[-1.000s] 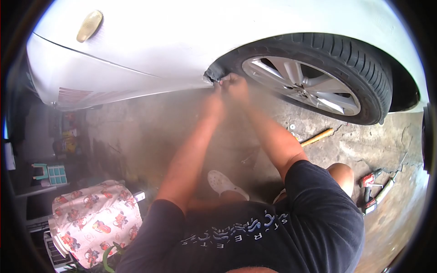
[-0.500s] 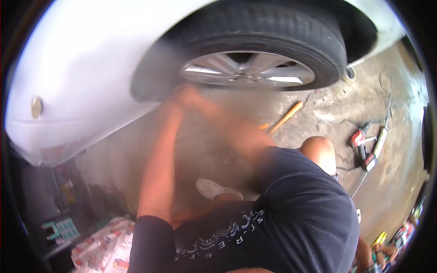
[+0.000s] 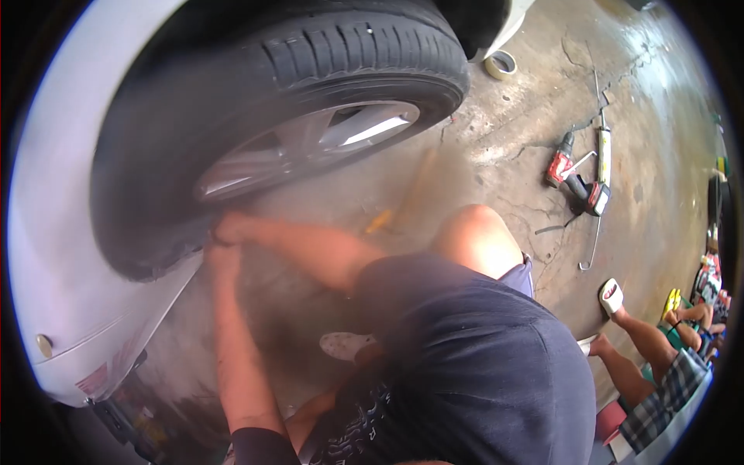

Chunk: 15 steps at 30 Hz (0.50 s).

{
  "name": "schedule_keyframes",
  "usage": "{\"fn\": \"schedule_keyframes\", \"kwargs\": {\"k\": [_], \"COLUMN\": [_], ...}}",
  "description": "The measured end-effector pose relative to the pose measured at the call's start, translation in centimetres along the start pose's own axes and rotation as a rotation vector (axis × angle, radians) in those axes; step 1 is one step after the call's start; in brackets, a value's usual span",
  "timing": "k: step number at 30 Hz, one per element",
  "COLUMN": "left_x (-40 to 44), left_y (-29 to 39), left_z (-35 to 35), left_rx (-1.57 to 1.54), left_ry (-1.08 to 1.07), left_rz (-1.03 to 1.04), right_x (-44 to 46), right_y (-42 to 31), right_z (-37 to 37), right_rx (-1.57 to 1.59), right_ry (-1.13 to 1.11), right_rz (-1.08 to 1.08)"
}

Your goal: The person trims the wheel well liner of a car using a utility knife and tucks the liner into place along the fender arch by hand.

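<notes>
My left hand (image 3: pixel 224 254) and my right hand (image 3: pixel 231 228) meet at the lower front edge of the wheel arch, beside the car's tire (image 3: pixel 364 58). Fingers of my right hand are curled in, and those of my left look pressed together just below them. Blur and the hands themselves hide whatever is between the fingers. Right above them is the silver wheel rim (image 3: pixel 302 147). To the left runs the white car body (image 3: pixel 54 232).
A red and black drill (image 3: pixel 559 167) and a caulking gun (image 3: pixel 604 159) lie on the concrete floor (image 3: pixel 504 116) at right. A tape roll (image 3: pixel 501 65) is near the tire. A blurred yellow-handled tool (image 3: pixel 380 221) lies by my right forearm. Other people's legs (image 3: pixel 647 341) show at lower right.
The view has swung right and closer to the wheel, so wheel and hands sit further left. My hands stay together at the arch edge. More of the nearby people shows at right.
</notes>
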<state>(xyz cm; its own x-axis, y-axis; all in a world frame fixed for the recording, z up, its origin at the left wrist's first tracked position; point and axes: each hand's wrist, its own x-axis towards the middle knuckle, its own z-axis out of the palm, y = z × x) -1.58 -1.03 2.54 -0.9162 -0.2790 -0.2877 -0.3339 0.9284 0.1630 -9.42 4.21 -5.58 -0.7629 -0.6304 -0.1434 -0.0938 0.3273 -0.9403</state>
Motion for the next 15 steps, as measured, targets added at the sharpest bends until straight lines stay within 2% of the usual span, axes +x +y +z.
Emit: {"fn": "schedule_keyframes", "kwargs": {"k": [1, 5, 8, 10, 14, 15], "left_x": [-0.2, -0.4, 1.1, 1.0, -1.7, -2.0], "left_y": [0.8, 2.0, -1.6, -2.8, 2.4, 2.6], "left_z": [-0.7, -1.1, 0.8, 0.8, -2.7, -2.9], "left_rx": [-0.007, -0.077, 0.08, 0.183, 0.102, 0.041], "left_ry": [-0.081, -0.199, -0.08, 0.003, -0.067, -0.069], "left_rz": [-0.114, -0.249, -0.057, 0.061, -0.02, 0.019], "right_x": [-0.3, -4.3, -6.0, -4.4, -3.2, -2.3], "right_y": [0.1, -3.4, -4.7, -3.7, -2.1, -1.1], "right_z": [-0.2, -4.8, -6.2, -5.3, -4.3, -3.6], "right_rx": [0.159, 0.025, 0.05, -0.125, -0.223, -0.033], "right_ry": [0.009, -0.002, 0.057, -0.055, -0.027, -0.083], "right_rz": [0.076, 0.105, 0.136, 0.001, -0.151, -0.113]}}
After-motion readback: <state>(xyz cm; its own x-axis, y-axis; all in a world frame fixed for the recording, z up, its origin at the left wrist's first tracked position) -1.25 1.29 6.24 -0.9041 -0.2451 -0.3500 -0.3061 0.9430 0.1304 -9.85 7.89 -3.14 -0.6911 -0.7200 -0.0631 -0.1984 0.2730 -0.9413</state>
